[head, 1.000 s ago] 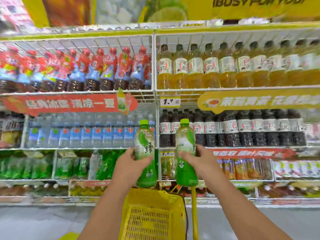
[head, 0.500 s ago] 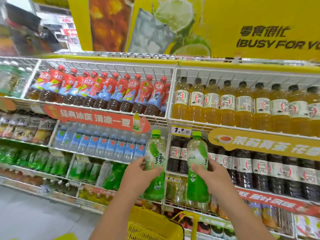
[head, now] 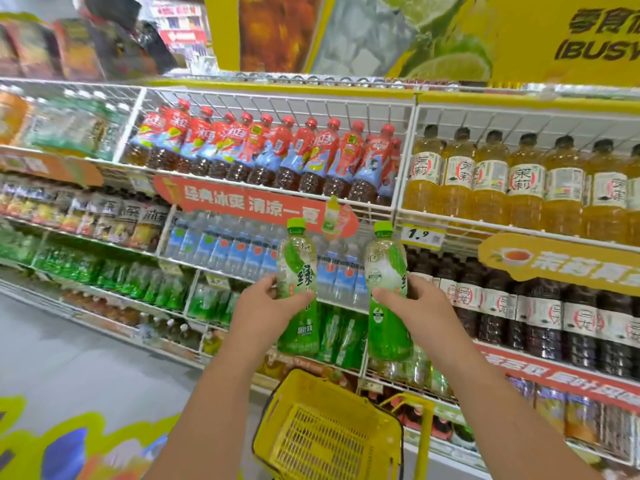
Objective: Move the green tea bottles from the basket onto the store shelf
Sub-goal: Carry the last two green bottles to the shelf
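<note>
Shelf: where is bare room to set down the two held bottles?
No open gap shows. Red-capped row, yellow tea row and dark tea row stand packed. Green row behind the held bottles is partly hidden. Bare: basket mesh, aisle floor.

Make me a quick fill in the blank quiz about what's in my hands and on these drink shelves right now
1. Each hand, left hand and right hand, holds one green tea bottle (left bottle, right bottle) with a ____ cap.
2. The basket below the hands is ____ in colour.
3. The price tag beside the right bottle's cap reads ____.
4. The red-capped bottles sit on the ____ shelf tier.

Answers: green; yellow; 1.9; top
</note>
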A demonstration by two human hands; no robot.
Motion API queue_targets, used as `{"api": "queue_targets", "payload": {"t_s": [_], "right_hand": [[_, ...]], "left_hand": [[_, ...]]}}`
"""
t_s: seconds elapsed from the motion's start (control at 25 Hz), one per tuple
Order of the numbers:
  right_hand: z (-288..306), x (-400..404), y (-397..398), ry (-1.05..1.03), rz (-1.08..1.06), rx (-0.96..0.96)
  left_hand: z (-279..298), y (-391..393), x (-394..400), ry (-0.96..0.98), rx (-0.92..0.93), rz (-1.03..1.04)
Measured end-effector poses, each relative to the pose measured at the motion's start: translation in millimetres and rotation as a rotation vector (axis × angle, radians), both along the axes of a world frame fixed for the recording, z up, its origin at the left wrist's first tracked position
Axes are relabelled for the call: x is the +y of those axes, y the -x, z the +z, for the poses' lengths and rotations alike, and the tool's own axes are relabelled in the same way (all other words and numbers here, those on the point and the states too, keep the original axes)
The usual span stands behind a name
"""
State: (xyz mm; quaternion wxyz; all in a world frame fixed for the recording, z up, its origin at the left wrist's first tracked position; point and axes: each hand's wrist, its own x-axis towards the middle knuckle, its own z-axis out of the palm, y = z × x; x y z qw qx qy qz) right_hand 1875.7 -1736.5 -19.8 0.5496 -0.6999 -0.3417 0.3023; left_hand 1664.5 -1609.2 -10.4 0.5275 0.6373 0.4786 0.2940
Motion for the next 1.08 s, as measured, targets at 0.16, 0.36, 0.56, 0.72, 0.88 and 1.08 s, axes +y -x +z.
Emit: {"api": "queue_targets", "payload": {"t_s": [0.16, 0.36, 0.56, 0.72, 0.88, 1.08], "right_hand": [[3.0, 41.6, 64.8, -0.015, 0.002, 0.000], [-1.7, 116.5, 167.4, -0.048, 0.019, 0.043], [-6.8, 192.6, 260.5, -0.028, 0.069, 0.044], [-7.5, 252.3, 306.4, 0.030, 0.138, 0.053], [-12.8, 336.2, 334.8, 0.050, 0.213, 0.007], [-24.4, 452.7, 366.6, 0.039, 0.311, 0.006]], "left_hand": [[2.3, 68.7, 32.6, 0.011, -0.011, 0.006], [9.6, 175.3, 99.7, -0.027, 0.038, 0.013], [4.2, 274.2, 166.0, 0.010, 0.009, 0.103], [-4.9, 333.1, 213.3, 0.042, -0.005, 0.166], [-12.8, 372.2, 281.2, 0.051, -0.018, 0.233], [-14.2, 409.0, 361.8, 0.035, -0.023, 0.376]]}}
